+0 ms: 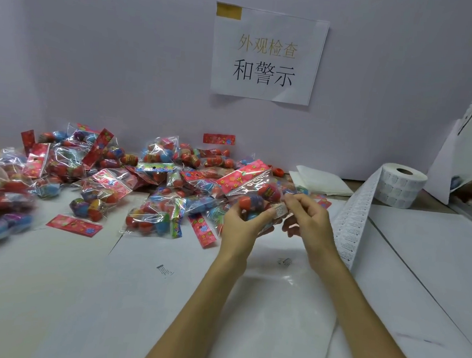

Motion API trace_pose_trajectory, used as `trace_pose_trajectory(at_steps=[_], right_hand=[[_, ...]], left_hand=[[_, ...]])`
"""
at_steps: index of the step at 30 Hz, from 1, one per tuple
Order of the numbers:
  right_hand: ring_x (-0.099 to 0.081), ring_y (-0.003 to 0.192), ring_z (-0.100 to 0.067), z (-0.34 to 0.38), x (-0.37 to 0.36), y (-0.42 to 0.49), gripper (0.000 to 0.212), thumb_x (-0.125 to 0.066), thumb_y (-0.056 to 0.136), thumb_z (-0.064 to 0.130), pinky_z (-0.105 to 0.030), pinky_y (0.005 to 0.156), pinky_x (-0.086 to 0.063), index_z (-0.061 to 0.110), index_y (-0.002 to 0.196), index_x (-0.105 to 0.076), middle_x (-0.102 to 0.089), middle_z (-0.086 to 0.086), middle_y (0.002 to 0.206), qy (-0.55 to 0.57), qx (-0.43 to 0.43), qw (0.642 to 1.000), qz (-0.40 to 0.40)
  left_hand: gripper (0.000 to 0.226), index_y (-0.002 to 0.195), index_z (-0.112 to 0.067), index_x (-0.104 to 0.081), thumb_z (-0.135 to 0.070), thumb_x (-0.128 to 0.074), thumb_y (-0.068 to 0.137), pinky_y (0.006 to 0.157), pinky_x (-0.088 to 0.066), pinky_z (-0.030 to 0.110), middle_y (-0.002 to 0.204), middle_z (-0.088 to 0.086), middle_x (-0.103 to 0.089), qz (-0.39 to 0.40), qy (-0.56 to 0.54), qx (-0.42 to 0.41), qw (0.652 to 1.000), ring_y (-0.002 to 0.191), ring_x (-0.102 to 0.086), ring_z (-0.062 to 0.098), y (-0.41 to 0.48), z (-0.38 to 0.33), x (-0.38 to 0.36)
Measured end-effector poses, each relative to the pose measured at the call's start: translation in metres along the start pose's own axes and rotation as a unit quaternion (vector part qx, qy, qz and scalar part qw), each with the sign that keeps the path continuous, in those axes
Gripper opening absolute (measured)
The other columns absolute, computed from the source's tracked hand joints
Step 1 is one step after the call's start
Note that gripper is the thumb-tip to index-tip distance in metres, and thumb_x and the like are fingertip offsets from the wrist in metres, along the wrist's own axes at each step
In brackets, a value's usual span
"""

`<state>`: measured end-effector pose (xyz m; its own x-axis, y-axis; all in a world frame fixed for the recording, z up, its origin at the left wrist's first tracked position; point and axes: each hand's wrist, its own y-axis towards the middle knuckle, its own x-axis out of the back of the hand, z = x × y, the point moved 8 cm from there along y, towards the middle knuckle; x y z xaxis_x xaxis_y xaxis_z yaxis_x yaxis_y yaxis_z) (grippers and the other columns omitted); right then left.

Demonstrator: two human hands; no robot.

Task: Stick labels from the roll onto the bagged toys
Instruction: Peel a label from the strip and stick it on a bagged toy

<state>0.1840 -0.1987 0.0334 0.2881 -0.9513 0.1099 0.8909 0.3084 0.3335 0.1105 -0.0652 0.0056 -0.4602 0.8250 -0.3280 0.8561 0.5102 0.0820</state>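
A: Bagged toy point(256, 197) is being held up mid-scene over the bench point(51, 291), just right of the pile point(102, 176). Left hand point(242, 224) is gripping it with fingers curled round the bag; right hand point(308, 218) is pinching a small label point(279, 210) against the film.
B: Tips?
A: I'd be pulling the film taut, tacking one edge, then thumbing across, since crinkles likely trap bubbles. Roll point(398, 186) is standing far right, its strip point(352, 224) trailing nearer.
B: Text?
A: Wall sign point(267, 54) is reading "外观检查 和警示". Label print is too small to read.
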Motion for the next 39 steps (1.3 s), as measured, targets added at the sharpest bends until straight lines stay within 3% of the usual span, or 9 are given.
trace_pose_trajectory(at_steps=[3, 9, 17, 20, 23, 26, 31, 36, 39], right_hand=[[-0.065, 0.059, -0.014, 0.005, -0.006, -0.001, 0.015, -0.072, 0.092, 0.030, -0.025, 0.055, -0.052, 0.015, 0.092, -0.069, -0.071, 0.003, 0.076, -0.024, 0.029, 0.999, 0.023], [-0.063, 0.058, -0.016, 0.002, -0.002, 0.000, 0.023, -0.064, 0.099, 0.027, -0.027, 0.059, -0.056, 0.008, 0.088, -0.068, -0.070, -0.005, 0.072, -0.017, 0.026, 0.999, 0.016], [-0.068, 0.061, -0.021, -0.004, -0.010, 0.000, 0.016, -0.067, 0.097, 0.033, -0.030, 0.061, -0.057, 0.018, 0.093, -0.068, -0.072, -0.003, 0.084, 0.001, 0.004, 1.000, 0.021], [-0.072, 0.066, -0.022, -0.007, -0.010, 0.000, 0.017, -0.076, 0.089, 0.030, -0.028, 0.061, -0.058, 0.022, 0.100, -0.066, -0.069, -0.003, 0.097, -0.010, -0.009, 1.000, 0.024], [-0.071, 0.062, -0.020, -0.006, -0.011, 0.000, 0.012, -0.078, 0.088, 0.025, -0.027, 0.060, -0.058, 0.019, 0.093, -0.068, -0.071, 0.003, 0.086, -0.017, 0.000, 0.999, 0.033], [-0.067, 0.055, -0.020, -0.005, -0.011, 0.001, 0.012, -0.074, 0.092, 0.022, -0.029, 0.060, -0.058, 0.013, 0.086, -0.068, -0.070, 0.002, 0.076, -0.016, 0.011, 0.999, 0.042], [-0.062, 0.051, -0.019, -0.005, -0.008, 0.002, 0.021, -0.066, 0.098, 0.024, -0.030, 0.057, -0.057, 0.008, 0.084, -0.067, -0.069, -0.003, 0.071, 0.000, 0.015, 0.999, 0.039], [-0.063, 0.052, -0.018, -0.005, -0.010, 0.001, 0.023, -0.064, 0.099, 0.024, -0.031, 0.057, -0.057, 0.005, 0.088, -0.066, -0.066, -0.002, 0.067, -0.022, 0.028, 0.999, 0.027], [-0.063, 0.055, -0.018, -0.001, -0.012, 0.000, 0.019, -0.063, 0.100, 0.028, -0.031, 0.058, -0.057, 0.012, 0.088, -0.067, -0.066, 0.000, 0.068, -0.032, 0.038, 0.998, 0.032]], left_hand=[[0.048, 0.130, -0.012, -0.062, -0.023, -0.080, 0.087, 0.087, -0.062, 0.036, 0.119, 0.008, -0.072, -0.008, -0.002, -0.009, 1.000, 0.106, -0.071, 0.027, 0.000, -0.003, 0.002], [0.046, 0.131, -0.019, -0.057, -0.023, -0.078, 0.090, 0.068, -0.059, 0.020, 0.116, 0.002, -0.069, -0.027, -0.009, -0.025, 0.999, 0.098, -0.072, 0.020, -0.001, -0.002, 0.002], [0.062, 0.135, -0.022, -0.049, -0.023, -0.084, 0.084, 0.078, -0.062, 0.025, 0.119, 0.003, -0.067, -0.040, -0.001, -0.055, 0.998, 0.102, -0.072, 0.023, -0.003, -0.007, 0.006], [0.062, 0.136, -0.024, -0.050, -0.020, -0.084, 0.084, 0.090, -0.061, 0.033, 0.120, 0.000, -0.067, -0.029, 0.013, -0.039, 0.999, 0.107, -0.070, 0.021, -0.005, -0.001, 0.002], [0.063, 0.137, -0.019, -0.051, -0.012, -0.083, 0.083, 0.091, -0.061, 0.041, 0.120, 0.006, -0.069, -0.013, 0.009, -0.018, 1.000, 0.105, -0.072, 0.025, -0.003, 0.004, 0.003], [0.067, 0.138, -0.015, -0.050, -0.008, -0.084, 0.081, 0.086, -0.063, 0.039, 0.119, 0.013, -0.070, 0.002, -0.012, -0.001, 1.000, 0.101, -0.074, 0.029, 0.001, 0.006, 0.005], [0.060, 0.133, -0.015, -0.052, -0.004, -0.081, 0.082, 0.080, -0.064, 0.036, 0.115, 0.015, -0.072, 0.016, -0.025, 0.004, 1.000, 0.095, -0.076, 0.030, 0.001, 0.004, 0.003], [0.035, 0.117, -0.029, -0.059, -0.027, -0.079, 0.088, 0.072, -0.063, 0.029, 0.113, 0.006, -0.073, 0.005, -0.023, 0.002, 1.000, 0.089, -0.077, 0.021, -0.001, 0.001, 0.004], [0.034, 0.121, -0.026, -0.061, -0.029, -0.076, 0.091, 0.065, -0.060, 0.022, 0.111, 0.006, -0.073, -0.021, -0.015, 0.015, 1.000, 0.083, -0.077, 0.017, 0.001, 0.002, 0.009]])
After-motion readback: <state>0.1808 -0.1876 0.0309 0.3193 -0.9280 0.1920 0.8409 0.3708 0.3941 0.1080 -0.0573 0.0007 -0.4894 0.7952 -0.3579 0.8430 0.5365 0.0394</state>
